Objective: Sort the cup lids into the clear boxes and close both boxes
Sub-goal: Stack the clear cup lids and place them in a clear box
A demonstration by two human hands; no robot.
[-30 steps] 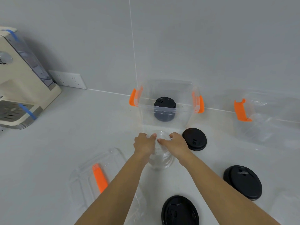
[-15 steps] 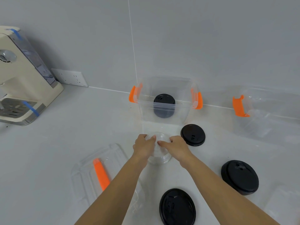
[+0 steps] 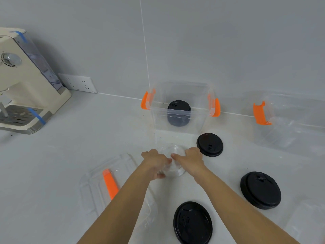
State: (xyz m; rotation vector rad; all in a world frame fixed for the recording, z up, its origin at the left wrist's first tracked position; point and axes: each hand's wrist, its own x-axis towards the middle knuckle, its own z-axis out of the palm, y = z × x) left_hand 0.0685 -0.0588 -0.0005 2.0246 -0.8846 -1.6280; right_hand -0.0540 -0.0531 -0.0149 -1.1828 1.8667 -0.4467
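Observation:
My left hand (image 3: 154, 162) and my right hand (image 3: 190, 158) both grip a stack of clear cup lids (image 3: 173, 160) that rests on the white counter, one hand on each side. Just behind stands an open clear box (image 3: 181, 95) with orange latches, holding a stack of black lids (image 3: 179, 112). A second open clear box (image 3: 292, 120) sits at the far right. Three black lids lie loose: one (image 3: 209, 144) beside my right hand, one (image 3: 260, 190) further right, one (image 3: 193, 223) near the front edge.
A clear box cover with an orange handle (image 3: 110, 184) lies flat left of my left forearm. A cream coffee machine (image 3: 22, 81) stands at the far left by a wall socket (image 3: 78, 83). Another clear cover (image 3: 306, 224) lies at the lower right.
The view has shifted slightly. Both hands stay on the clear lid stack, with my left thumb now lower down its side.

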